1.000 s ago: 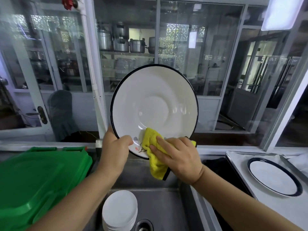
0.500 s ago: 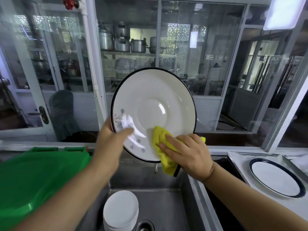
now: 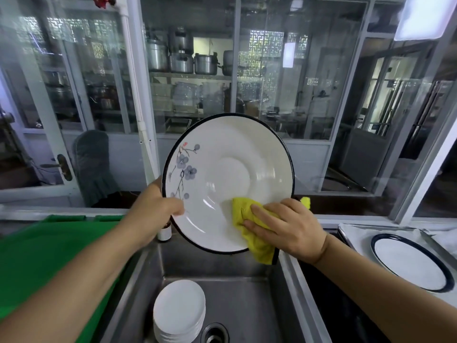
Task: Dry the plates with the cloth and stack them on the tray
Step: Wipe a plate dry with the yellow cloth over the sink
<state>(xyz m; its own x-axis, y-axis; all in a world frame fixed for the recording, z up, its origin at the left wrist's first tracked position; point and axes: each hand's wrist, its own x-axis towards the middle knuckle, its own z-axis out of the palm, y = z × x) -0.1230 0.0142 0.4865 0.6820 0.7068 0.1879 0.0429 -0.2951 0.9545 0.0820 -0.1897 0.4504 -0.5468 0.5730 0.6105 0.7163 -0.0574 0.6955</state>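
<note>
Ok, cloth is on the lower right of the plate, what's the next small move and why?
Probably sweep the cloth left across the plate, toward the flower print. The right hand presses it only on the lower right part, while the left hand grips the rim and holds the plate tilted up over the sink. Stacking on the tray looks premature.

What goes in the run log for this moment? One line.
step: drying | left hand: grips plate rim | right hand: presses yellow cloth on plate | tray: one plate
</note>
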